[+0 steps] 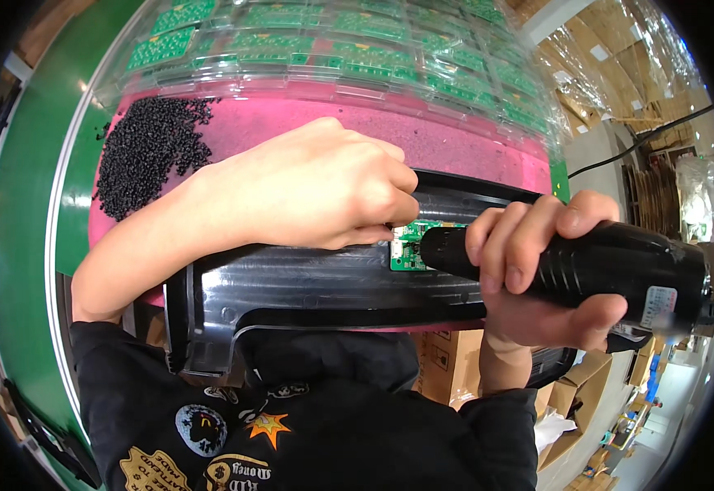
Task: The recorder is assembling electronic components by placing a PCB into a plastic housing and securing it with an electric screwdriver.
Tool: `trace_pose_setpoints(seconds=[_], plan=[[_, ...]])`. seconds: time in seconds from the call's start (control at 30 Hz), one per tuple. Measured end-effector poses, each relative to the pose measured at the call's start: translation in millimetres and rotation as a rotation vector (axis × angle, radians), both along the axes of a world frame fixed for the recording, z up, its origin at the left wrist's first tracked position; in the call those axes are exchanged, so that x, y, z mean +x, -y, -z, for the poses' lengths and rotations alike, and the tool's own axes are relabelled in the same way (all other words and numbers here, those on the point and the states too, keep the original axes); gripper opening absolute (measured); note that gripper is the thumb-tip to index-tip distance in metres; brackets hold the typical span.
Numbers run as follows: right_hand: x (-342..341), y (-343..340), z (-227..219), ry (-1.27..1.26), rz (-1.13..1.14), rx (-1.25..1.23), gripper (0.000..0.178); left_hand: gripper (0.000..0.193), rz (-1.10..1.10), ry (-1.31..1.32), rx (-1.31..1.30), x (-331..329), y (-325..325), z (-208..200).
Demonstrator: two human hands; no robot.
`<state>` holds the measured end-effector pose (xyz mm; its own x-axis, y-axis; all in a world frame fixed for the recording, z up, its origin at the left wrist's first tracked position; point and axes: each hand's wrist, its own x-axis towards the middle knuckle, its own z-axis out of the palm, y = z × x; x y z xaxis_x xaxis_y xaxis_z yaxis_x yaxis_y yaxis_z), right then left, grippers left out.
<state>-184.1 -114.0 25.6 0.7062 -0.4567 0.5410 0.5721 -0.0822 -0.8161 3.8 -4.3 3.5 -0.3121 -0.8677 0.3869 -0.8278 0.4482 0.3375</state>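
My right hand (529, 254) is wrapped round a black electric screwdriver (619, 266), held almost level. Its narrow front end meets a small green circuit board (407, 255); the exact tip is hard to see. The board lies in a long black plastic housing (316, 282) across the work surface in front of me. Over the housing, my left hand (344, 188) is closed, with its fingertips bent down at the board's left edge. Whatever those fingers pinch, if anything, is hidden.
Beyond the housing lies a pink mat (283, 110). A pile of small black screws (148, 151) spreads on its left part. Clear plastic trays (349, 61) holding several green boards stand at the back. Cardboard boxes (451, 364) are below, and a black cable (643, 141) hangs at the right.
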Motion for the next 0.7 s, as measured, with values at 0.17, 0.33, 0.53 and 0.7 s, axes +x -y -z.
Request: trace_pose_setpoints(seconds=[0.17, 0.33, 0.53, 0.7], plan=[[-3.5, 0.6, -0.5, 0.026, -0.056, -0.021, 0.066, 0.02, 0.004, 0.007, -0.001, 0.3, -0.2, 0.9], [-2.9, 2.5, 0.5, 0.068, -0.132, -0.008, 0.065, 0.019, -0.004, 0.011, 0.018, 1.2, 0.0, 1.6], [-8.0, 2.0, -4.7, 0.071, -0.139, 0.005, 0.063, 0.019, -0.001, -0.003, 0.007, 1.4, 0.9, 3.3], [-9.5, -4.1, -5.0, -0.023, -0.122, 0.091, 0.061, 0.019, -0.002, 0.01, -0.033, 1.7, 0.7, 6.1]])
